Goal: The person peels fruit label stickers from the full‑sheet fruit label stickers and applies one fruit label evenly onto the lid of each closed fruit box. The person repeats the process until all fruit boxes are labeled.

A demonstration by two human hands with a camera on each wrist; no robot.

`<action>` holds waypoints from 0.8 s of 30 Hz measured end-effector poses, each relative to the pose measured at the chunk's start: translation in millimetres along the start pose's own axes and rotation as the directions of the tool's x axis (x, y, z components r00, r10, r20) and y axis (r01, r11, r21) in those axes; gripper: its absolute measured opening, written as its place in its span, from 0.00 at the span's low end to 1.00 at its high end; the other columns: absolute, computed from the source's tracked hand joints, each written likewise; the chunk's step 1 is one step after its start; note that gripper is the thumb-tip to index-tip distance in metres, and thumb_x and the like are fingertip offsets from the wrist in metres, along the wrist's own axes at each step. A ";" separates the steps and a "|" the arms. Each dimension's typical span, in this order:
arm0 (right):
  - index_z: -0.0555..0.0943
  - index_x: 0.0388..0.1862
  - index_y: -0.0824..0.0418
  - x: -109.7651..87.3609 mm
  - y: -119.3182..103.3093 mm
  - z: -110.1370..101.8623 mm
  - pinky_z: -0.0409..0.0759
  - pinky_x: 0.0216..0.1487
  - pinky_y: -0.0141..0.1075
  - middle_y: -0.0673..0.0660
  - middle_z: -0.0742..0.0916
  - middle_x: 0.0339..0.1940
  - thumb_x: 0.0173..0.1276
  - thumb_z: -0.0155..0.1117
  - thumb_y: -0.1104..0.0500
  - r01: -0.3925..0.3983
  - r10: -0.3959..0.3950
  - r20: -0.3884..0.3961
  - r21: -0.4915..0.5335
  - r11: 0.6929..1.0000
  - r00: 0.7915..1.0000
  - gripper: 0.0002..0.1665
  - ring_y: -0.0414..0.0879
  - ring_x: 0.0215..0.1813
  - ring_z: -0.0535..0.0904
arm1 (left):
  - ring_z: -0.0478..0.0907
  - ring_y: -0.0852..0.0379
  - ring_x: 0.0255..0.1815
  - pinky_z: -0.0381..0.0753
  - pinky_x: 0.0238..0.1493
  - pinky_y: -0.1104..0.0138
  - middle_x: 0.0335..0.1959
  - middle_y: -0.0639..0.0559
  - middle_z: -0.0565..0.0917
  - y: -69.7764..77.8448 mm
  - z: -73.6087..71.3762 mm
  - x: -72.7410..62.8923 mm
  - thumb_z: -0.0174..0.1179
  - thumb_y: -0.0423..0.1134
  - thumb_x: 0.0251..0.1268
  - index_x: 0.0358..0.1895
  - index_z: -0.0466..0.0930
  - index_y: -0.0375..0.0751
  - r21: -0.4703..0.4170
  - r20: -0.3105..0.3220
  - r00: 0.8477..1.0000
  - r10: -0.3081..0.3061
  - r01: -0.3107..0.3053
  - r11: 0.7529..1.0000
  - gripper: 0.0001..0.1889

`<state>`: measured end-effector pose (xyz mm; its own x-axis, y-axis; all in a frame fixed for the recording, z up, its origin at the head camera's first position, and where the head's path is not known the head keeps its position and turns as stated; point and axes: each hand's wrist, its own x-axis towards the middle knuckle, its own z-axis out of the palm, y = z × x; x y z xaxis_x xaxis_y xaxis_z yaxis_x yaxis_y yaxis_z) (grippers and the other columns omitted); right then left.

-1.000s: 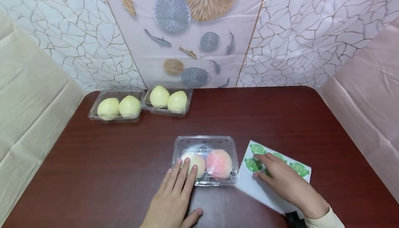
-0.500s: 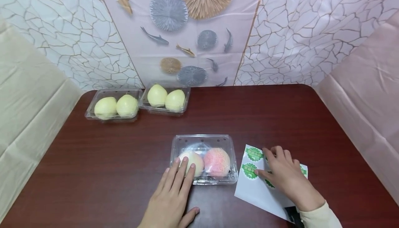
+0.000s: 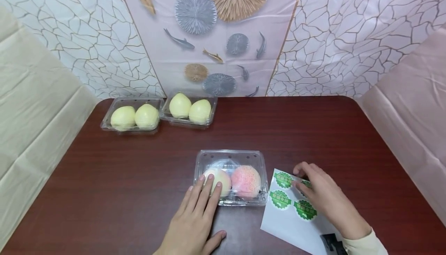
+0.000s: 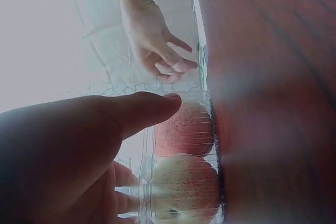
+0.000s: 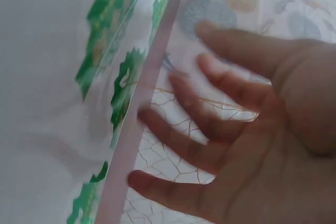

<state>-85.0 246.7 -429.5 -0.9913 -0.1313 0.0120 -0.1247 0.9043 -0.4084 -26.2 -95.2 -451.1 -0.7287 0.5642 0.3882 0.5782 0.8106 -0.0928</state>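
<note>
A clear plastic clamshell box (image 3: 230,155) sits on the table with a pink peach (image 3: 246,181) and a paler peach (image 3: 224,183) inside. My left hand (image 3: 191,220) rests on the box's lid with its fingers extended, over the paler peach. To the right of the box lies a white sheet (image 3: 290,228) bearing round green stickers (image 3: 280,199). Above the sheet's far part hovers my right hand (image 3: 325,199), hiding some of the stickers. In the right wrist view, the fingers of that hand (image 5: 252,114) are spread and slightly bent, holding nothing.
Two more clear boxes stand at the back left of the dark red table (image 3: 139,177), the left box (image 3: 104,122) and the right box (image 3: 213,111) each with two pale yellow pears (image 3: 123,118). Cloth walls (image 3: 320,34) enclose the table's back and sides.
The sticker sheet has shifted and turned slightly toward me. My right hand has moved across it toward its far right part, uncovering stickers on the left. My left hand has stayed on the box.
</note>
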 end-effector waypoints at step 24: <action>0.80 0.60 0.63 -15.6 -5.1 -59.6 0.78 0.22 0.35 0.52 0.89 0.32 0.74 0.73 0.54 -0.113 0.146 -0.077 0.329 0.938 0.986 0.22 0.40 0.26 0.81 | 0.63 0.43 0.81 0.70 0.74 0.46 0.80 0.40 0.67 -9.3 -20.4 8.4 0.74 0.54 0.62 0.81 0.62 0.36 -0.348 0.016 0.994 -0.107 0.105 0.931 0.49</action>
<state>-71.4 268.4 -373.2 -0.9992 0.0335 0.0226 0.0090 0.7292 -0.6842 -30.2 -101.2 -428.3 -0.7920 0.4771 0.3810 0.5895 0.7599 0.2739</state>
